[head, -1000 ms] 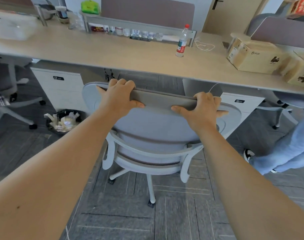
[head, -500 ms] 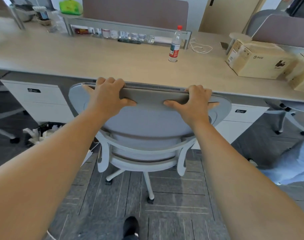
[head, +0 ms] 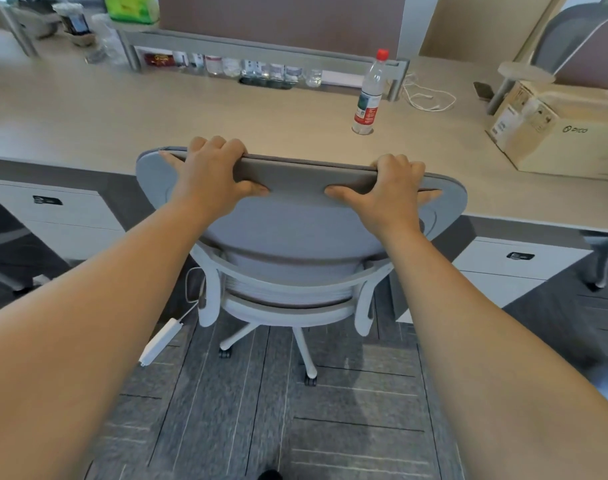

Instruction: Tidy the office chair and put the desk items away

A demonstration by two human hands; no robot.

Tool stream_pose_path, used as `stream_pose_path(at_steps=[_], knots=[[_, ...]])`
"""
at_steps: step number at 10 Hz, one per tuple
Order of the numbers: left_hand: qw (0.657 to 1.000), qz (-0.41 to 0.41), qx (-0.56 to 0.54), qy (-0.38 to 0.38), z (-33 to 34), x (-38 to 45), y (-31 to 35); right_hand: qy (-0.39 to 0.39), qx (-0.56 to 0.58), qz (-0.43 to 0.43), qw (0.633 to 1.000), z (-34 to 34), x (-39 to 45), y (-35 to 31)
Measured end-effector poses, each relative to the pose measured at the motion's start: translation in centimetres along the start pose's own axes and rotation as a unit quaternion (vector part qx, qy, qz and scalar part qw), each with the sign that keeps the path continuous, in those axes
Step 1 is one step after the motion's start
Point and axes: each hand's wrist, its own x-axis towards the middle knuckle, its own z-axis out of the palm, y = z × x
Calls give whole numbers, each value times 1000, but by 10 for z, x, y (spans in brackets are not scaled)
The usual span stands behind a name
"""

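A grey office chair (head: 295, 230) with a white frame stands with its back toward me, its seat tucked partly under the long beige desk (head: 191, 112). My left hand (head: 212, 171) grips the top edge of the backrest at the left, and my right hand (head: 392, 188) grips it at the right. A clear water bottle (head: 369, 95) with a red cap stands upright on the desk beyond the chair. A white cable (head: 428, 97) lies coiled to the bottle's right.
A cardboard box (head: 555, 133) sits on the desk at the right. Small jars (head: 261, 69) line a shelf under the divider. White drawer units stand left (head: 53, 216) and right (head: 517, 268) of the chair. A white power adapter (head: 160, 344) lies on the floor.
The chair has rolled forward toward the desk with both hands on its backrest, and I have stepped closer. The bin at the left and the person at the right have left the view.
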Motion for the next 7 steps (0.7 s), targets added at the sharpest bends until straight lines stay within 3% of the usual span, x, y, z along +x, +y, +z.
stream_pose_path(at_steps=[5,6,7], knots=[[998,-51,15,-21,13,34,-16,26,-24,-1,999,23,27,4],[995,-99,-11,-17,-1,23,6,-23,-11,12,1000,11,22,-12],[986,-64,-137,66,-15,-29,32,-13,15,-43,999,-6,-15,0]])
